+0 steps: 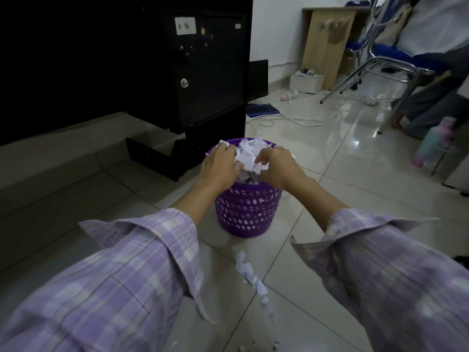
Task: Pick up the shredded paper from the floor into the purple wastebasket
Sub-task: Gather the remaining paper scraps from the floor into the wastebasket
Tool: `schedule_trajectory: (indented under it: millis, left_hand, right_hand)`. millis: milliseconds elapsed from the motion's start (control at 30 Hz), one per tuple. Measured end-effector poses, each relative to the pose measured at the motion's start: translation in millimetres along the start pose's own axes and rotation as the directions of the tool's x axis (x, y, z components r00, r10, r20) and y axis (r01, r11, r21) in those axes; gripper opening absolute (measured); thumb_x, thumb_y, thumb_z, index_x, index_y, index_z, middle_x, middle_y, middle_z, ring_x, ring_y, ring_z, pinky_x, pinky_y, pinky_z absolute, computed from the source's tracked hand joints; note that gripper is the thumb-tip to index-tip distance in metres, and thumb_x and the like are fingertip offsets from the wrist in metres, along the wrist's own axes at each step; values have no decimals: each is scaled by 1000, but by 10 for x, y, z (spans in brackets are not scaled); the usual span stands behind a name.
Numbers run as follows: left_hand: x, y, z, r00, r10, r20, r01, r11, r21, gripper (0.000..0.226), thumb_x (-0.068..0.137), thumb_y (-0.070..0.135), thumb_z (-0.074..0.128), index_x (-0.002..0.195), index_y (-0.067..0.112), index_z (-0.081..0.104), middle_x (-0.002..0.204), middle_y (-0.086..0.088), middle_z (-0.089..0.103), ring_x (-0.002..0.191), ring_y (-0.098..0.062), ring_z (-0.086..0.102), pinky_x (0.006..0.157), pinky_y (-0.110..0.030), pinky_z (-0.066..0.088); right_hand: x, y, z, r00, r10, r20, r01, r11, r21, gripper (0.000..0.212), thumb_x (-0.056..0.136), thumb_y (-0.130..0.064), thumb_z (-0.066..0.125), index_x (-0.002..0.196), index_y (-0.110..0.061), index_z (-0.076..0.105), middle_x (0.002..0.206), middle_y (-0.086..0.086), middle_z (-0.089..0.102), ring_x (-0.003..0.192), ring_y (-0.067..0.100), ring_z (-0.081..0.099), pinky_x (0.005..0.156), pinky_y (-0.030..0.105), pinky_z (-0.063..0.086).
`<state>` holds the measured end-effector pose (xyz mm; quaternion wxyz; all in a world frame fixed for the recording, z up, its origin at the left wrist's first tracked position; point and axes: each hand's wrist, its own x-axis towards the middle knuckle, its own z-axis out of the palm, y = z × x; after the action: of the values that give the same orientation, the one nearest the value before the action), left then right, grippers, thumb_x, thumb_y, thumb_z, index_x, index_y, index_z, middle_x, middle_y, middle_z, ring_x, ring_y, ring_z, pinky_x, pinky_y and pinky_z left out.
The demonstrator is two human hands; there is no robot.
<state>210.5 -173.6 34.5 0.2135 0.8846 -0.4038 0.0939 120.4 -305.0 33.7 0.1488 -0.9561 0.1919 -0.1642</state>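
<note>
Down low, close to the camera, checked purple sleeves (114, 280) on both arms. Between the arms, back behind the grips, a trail of shredded paper scraps (250, 273) lying on the floor (330, 179), with small bits scattered nearer still. Ahead, the purple wastebasket (247, 212) standing upright on the tiles, right under both grips. Left hand (220, 165) and right hand (275, 168) over the basket's mouth, each grip clenched around a white wad of torn paper (250, 154) held between them. More paper piled inside the basket, showing through its holes.

Past the left grip, a black cabinet (210, 72) with a round lock and a bottom drawer pulled open. Past the right grip, far off, a white cable (291, 120) and a power strip (289, 95) on the floor, a blue keyboard (262, 109) beside the cabinet. Off to the right of the grips, a pastel bottle (435, 141). Farthest back, a metal chair (396, 69) with a blue seat, a wooden panel (327, 41), and the legs of another person (431, 107).
</note>
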Motion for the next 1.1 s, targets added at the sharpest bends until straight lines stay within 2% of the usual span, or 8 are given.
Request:
schedule_trajectory:
  millis: [167,267,433,667,767,867,1000,1100]
  left_hand:
    - [-445,18,77,994,44,-104,-53,996,-78,19,94,20,48,106,8,58,112,-7,55,102,-24,54,77,-37,45]
    - [-734,-8,236,997,15,-79,-25,991,-129,17,94,18,48,100,8,60,106,-6,59,96,-23,56,75,-36,46]
    - [-1317,-143,695,983,-77,168,98,988,-120,18,94,14,46,98,4,61,104,-11,63,87,-23,58,67,-28,40]
    - [-1931,-430,1302,866,-166,471,217,975,-55,31,94,16,48,123,7,54,126,-11,53,113,-25,54,90,-30,47]
    - [-2073,-499,1442,836,-191,515,246,968,-41,34,94,18,49,126,8,52,129,-10,49,115,-25,52,92,-32,47]
    - [-2170,-545,1513,827,-174,535,235,971,-48,35,94,18,48,127,8,51,129,-10,47,116,-24,53,93,-34,47]
    - [-2305,-555,1539,829,-141,542,189,981,-34,37,94,18,47,131,8,46,132,-9,43,121,-23,47,96,-38,45]
    - [-2445,-498,1530,832,-79,550,123,991,-44,41,94,15,47,134,9,43,135,-7,40,122,-22,44,97,-36,44]
  right_hand:
    - [-396,5,27,1000,29,5,-29,996,86,25,80,-2,60,103,-11,66,108,7,64,96,24,60,84,39,54]
    - [-646,52,172,995,66,80,-74,992,100,23,80,1,59,99,-10,67,101,5,65,91,23,61,79,33,53]
    - [-1074,248,743,950,133,283,-167,981,99,18,81,-3,61,88,-19,66,106,6,66,96,22,61,82,29,51]
    - [-1473,489,1650,843,199,500,-197,979,-57,39,89,-18,59,128,-12,55,131,9,56,119,25,52,98,34,45]
    - [-1585,530,1950,825,187,534,-149,982,-113,48,92,-26,56,137,-14,45,137,11,49,122,30,48,100,37,43]
    - [-1699,543,2078,804,128,581,-31,984,-174,51,93,-21,53,142,-16,38,145,10,39,126,35,39,101,41,42]
    - [-1887,513,2111,839,-1,545,93,985,-142,43,96,-11,46,138,-20,46,141,7,45,121,30,43,96,37,44]
    - [-2074,454,2077,839,-94,536,164,983,-85,35,96,-14,50,128,-23,58,127,7,54,113,24,54,91,30,47]
